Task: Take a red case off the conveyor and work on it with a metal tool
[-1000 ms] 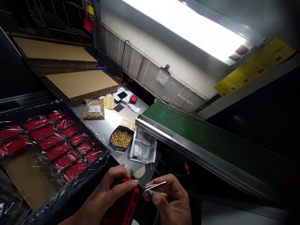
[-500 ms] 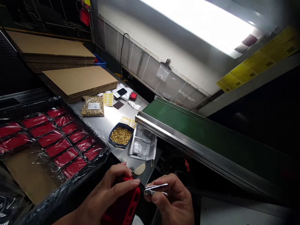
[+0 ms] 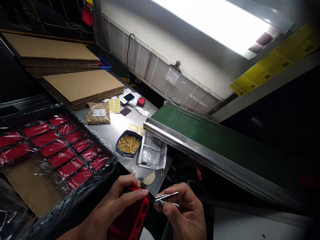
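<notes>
A red and black rectangular plastic case [image 3: 130, 216] with cutouts along its side is gripped by my left hand [image 3: 113, 205]; its lower part runs out of the picture. Between thumb and fingers, my right hand [image 3: 183, 210] pinches a silver nail clipper [image 3: 165, 199]. The clipper's jaw end points at the near corner of the red case, a small distance from it or just touching; I cannot tell which. Beyond the hands, a dark blue tray [image 3: 117, 150] holds small gold-coloured parts [image 3: 128, 144]. Beside it lies a white tray [image 3: 153, 151] with clear plastic bags.
Left stands a plastic-lined box [image 3: 111, 163] with rows of red cases [image 3: 60, 156]. Cardboard stacks [image 3: 85, 85] sit behind it. A bag of gold parts [image 3: 98, 113], sticker sheets [image 3: 114, 105] and a small red piece [image 3: 141, 101] lie on the metal table [image 3: 105, 131]. A green conveyor [image 3: 190, 126] slopes rightward.
The view has shifted very slightly. Both hands keep their grip on the red case and the nail clipper, with hardly any movement; the clipper tilts a little more.
</notes>
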Demonstrator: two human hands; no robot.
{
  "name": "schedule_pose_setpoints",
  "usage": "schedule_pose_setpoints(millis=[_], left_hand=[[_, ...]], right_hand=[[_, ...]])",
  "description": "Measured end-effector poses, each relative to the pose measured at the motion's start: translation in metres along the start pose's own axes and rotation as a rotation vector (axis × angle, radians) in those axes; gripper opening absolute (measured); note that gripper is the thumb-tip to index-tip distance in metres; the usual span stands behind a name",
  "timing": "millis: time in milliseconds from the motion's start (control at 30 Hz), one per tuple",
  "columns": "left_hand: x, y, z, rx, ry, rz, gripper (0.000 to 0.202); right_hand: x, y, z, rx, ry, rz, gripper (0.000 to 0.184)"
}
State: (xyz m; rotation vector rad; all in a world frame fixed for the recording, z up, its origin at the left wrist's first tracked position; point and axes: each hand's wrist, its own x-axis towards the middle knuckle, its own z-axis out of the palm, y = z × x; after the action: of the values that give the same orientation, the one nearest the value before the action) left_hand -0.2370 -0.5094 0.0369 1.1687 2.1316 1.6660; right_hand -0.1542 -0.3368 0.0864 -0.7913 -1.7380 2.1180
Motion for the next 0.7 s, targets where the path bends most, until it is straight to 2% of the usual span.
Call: schedule_pose_setpoints(millis=[367,467,633,700], left_hand=[[0.001,-0.001,-0.003,-0.012,-0.024,0.041,0.074],[-0.002,-0.005,-0.005,-0.030,-0.048,0.056,0.072],[-0.004,-0.004,-0.006,-0.005,-0.083,0.017,0.067],[-0.004,0.000,-0.006,0.000,-0.093,-0.018,0.071]], right_hand=[[0.000,0.001,0.004,0.078,0.024,0.013,0.039],[0.000,0.002,0.004,0.110,-0.018,0.020,0.037],[0.002,0.003,-0.009,0.032,-0.048,-0.041,0.030],[0.004,0.003,-0.017,-0.058,-0.134,-0.111,0.029]])
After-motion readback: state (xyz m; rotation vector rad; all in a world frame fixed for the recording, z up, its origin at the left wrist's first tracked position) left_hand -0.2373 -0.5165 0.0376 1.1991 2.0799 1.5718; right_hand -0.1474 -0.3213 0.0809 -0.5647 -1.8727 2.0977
